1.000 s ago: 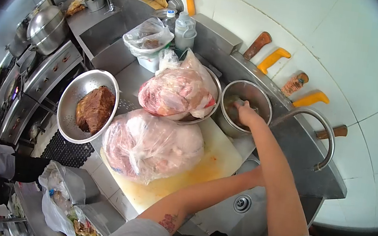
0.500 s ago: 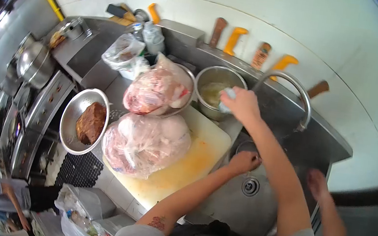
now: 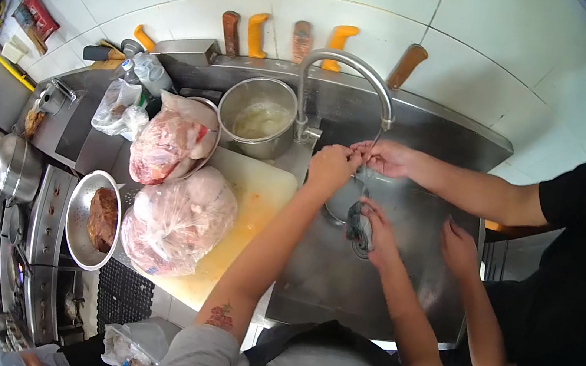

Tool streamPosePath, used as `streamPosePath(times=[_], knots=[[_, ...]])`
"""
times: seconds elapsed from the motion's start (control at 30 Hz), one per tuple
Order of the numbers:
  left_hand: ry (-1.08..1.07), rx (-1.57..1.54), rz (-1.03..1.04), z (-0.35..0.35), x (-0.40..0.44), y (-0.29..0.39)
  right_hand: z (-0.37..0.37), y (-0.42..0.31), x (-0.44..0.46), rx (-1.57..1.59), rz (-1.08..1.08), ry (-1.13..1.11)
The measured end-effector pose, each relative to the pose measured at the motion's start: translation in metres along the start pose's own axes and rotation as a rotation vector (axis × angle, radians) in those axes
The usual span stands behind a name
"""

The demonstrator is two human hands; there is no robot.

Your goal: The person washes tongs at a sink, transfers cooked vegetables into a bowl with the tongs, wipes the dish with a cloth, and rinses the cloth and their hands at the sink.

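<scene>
Below the tap, my left hand has its fingers pinched at the upper end of a metal utensil with a round head; its exact kind is unclear. Lower down, my right hand grips a crumpled grey-green cloth or scrubbing pad close to the utensil, over the sink. A co-worker's hand reaches in from the right, its fingers touching or nearly touching my left fingertips. That person's other hand hangs over the sink's right side.
A metal pot with cloudy liquid stands left of the tap. Bagged meat lies on a cutting board, with more meat in a bowl behind. Further left sits a colander with brown meat. Knife handles line the back wall.
My right hand has come from the pot down over the sink with the cloth or pad. My left hand has risen towards the tap. The co-worker's arm has reached in beside it.
</scene>
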State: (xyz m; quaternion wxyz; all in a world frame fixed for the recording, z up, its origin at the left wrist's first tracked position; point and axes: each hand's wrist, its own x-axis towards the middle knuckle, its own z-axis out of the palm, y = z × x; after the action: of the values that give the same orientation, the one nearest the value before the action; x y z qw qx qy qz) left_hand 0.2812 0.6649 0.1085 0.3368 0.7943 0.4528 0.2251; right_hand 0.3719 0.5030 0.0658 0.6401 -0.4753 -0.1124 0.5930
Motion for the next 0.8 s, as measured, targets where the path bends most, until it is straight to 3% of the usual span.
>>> streamPosePath(times=[0.07,0.17,0.27,0.37,0.47,0.57,0.8], knots=[[0.006,0.109,0.043,-0.016,-0.011,0.008,-0.010,0.006,-0.010,0.231,0.182,0.023],[-0.116,0.117,0.093,-0.009,-0.051,-0.001,0.002,-0.004,-0.030,0.616,0.266,0.022],[-0.208,0.152,0.191,0.031,-0.126,-0.018,-0.012,0.028,-0.007,0.514,0.292,-0.058],[-0.170,0.214,0.041,0.067,-0.168,-0.032,-0.005,0.062,-0.001,0.068,0.330,0.201],[-0.272,0.226,0.015,0.065,-0.190,-0.043,-0.035,0.108,0.023,0.026,0.417,0.256],[-0.226,0.176,-0.043,0.067,-0.208,-0.048,-0.027,0.111,0.026,-0.107,0.402,0.364],[-0.157,-0.039,-0.103,0.060,-0.228,-0.028,-0.037,0.083,0.043,-0.004,0.171,0.360]])
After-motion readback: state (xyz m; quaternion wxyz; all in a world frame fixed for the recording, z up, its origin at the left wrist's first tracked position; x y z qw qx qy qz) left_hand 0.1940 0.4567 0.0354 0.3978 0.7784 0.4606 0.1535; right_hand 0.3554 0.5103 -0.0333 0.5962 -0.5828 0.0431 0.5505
